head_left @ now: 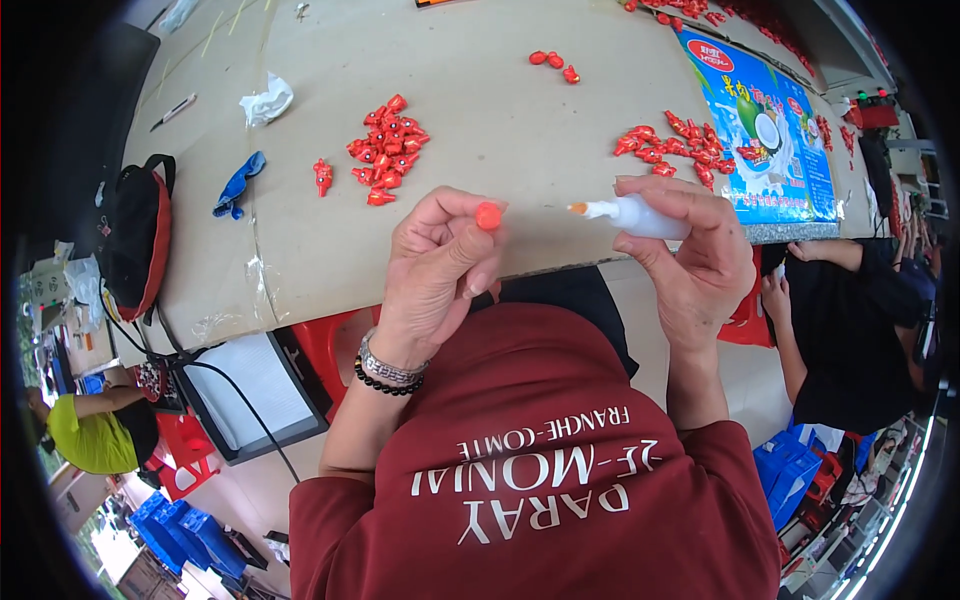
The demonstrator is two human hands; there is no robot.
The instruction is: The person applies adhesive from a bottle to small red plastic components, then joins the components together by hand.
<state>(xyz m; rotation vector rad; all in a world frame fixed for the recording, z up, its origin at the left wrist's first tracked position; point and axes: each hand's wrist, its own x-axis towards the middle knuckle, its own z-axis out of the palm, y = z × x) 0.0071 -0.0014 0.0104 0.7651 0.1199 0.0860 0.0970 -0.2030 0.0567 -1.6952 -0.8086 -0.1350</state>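
Note:
My left hand (430, 268) pinches a small round red plastic piece (488, 216) between thumb and forefinger, above the table's near edge. Opposite it, my right hand (706, 262) grips a white squeeze bottle (652, 219) lying sideways, its narrow orange-brown tip pointing left at the red piece. A gap separates the tip from the piece. Beyond my left hand lies a heap of small red figure-like parts (388, 148), with a single red part (323, 177) to its left. Another group of red parts (655, 150) lies just past my right hand.
A blue printed sheet (790, 185) covers the table (480, 120) at right. Crumpled tissue (268, 100), a pen (174, 112), a blue crumpled item (240, 185) and a black-and-red bag (140, 240) are at left. Co-workers sit at right (850, 330) and far left (95, 432).

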